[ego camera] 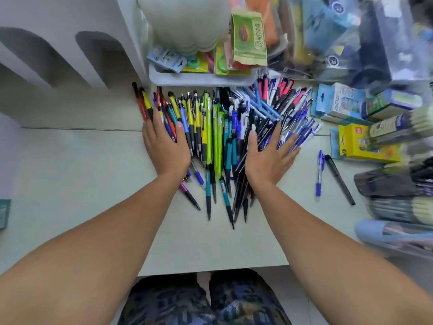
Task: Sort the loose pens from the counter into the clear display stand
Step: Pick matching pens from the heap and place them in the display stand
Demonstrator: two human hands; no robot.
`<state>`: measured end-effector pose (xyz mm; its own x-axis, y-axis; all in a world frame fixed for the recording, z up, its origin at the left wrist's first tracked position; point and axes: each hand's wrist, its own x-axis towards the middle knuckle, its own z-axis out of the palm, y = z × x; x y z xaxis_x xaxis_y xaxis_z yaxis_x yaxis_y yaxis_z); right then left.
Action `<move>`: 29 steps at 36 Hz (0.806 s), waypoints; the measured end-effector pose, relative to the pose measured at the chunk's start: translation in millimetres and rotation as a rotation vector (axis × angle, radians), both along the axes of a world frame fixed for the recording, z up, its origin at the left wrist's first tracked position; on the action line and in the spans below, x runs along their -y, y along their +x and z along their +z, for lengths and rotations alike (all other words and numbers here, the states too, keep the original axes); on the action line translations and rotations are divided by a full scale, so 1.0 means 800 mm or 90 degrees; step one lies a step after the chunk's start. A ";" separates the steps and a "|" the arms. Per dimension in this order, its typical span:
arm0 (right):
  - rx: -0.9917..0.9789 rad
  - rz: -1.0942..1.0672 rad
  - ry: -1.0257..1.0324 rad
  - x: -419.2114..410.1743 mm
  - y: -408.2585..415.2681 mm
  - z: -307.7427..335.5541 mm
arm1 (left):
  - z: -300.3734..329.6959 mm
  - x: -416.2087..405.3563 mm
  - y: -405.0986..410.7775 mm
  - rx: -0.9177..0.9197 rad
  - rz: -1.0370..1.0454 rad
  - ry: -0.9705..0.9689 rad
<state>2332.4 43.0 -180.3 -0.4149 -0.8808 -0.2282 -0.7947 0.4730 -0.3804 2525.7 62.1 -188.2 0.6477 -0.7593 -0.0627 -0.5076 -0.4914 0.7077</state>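
Flat, straight-fingered, the left hand (164, 146) and right hand (269, 156) press the pen pile (215, 132), gripping nothing. Pen labels are unreadable. Bare counter (82, 179) lies left of the pile.

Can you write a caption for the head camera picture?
Both hands, left and right, press flat on a pen pile.

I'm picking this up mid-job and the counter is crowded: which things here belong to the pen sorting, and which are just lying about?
Belongs to the job:
- pile of loose pens, with left hand and right hand flat on it
- blue-capped pen and black pen lying apart

Just lying about:
- white tray of packaged goods
- green packet
- yellow box
- blue boxes
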 end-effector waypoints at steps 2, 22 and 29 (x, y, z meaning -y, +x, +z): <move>0.016 -0.004 0.005 0.002 0.000 0.002 | -0.001 0.001 -0.002 -0.005 0.005 -0.012; -0.170 0.507 -0.093 -0.101 -0.017 -0.020 | 0.013 -0.028 -0.002 -0.087 -0.100 0.064; -0.142 0.426 -0.042 -0.072 -0.018 -0.009 | 0.020 -0.046 0.004 -0.094 -0.163 0.078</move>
<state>2318.3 100.2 -187.3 0.1889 -0.9723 -0.1380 -0.9692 -0.1620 -0.1854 2529.1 98.7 -171.9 0.4135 -0.8776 -0.2426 -0.5215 -0.4467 0.7270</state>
